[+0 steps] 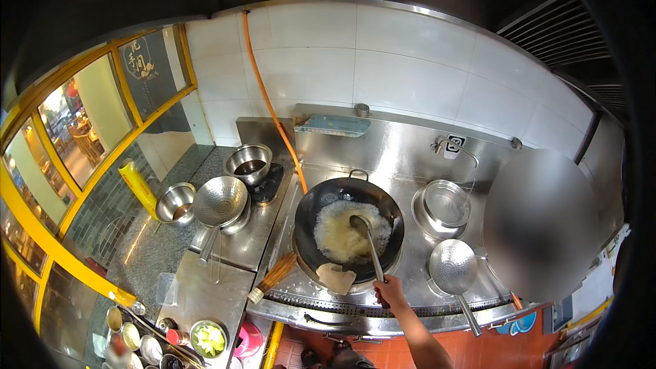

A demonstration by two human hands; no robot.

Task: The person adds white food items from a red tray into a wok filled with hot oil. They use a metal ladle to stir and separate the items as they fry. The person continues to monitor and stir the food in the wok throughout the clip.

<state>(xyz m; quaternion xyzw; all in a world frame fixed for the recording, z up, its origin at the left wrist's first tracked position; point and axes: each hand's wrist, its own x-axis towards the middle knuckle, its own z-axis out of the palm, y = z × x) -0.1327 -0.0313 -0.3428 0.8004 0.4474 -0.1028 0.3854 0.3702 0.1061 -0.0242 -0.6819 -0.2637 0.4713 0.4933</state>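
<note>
My right hand (pixel 392 293) grips the handle of a metal ladle (pixel 375 258). The ladle's bowl rests in pale, foaming liquid (pixel 334 236) inside a black wok (pixel 306 223). A folded beige cloth (pixel 335 279) drapes over the wok's near rim, just left of my hand. Left of the wok, a bamboo wok brush (pixel 277 274) lies tilted on the steel stove. My left hand is out of view.
A strainer (pixel 453 266) and a metal pot (pixel 447 204) under a tap (pixel 456 143) stand right. Steel bowls (pixel 176 205), a strainer (pixel 220 200) and a bowl of cut green vegetables (pixel 209 339) stand left. An orange hose (pixel 266 92) runs down behind. Blur hides the far right.
</note>
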